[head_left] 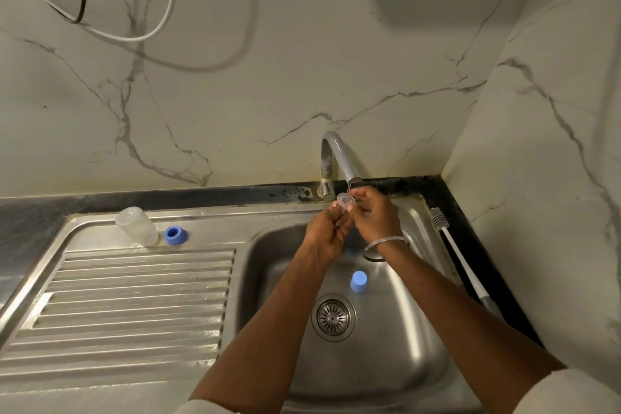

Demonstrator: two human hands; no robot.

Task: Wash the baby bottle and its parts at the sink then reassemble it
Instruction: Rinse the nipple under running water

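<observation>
Under the tap's spout (353, 178) both hands hold a clear silicone teat (346, 201). My left hand (327, 235) pinches it from the left, and my right hand (373, 215) pinches it from the right. A thin stream of water falls from the spout onto the teat. The clear bottle body (137, 225) stands upside down on the draining board, with the blue screw ring (174, 235) right beside it. A blue cap (359, 282) stands in the sink basin (396, 329) above the drain.
A white-handled bottle brush (453, 252) lies on the dark counter along the sink's right edge. The drain strainer (333, 317) sits mid-basin. The ribbed draining board (134, 306) fills the left. Marble walls close the back and right; cables hang at the upper left.
</observation>
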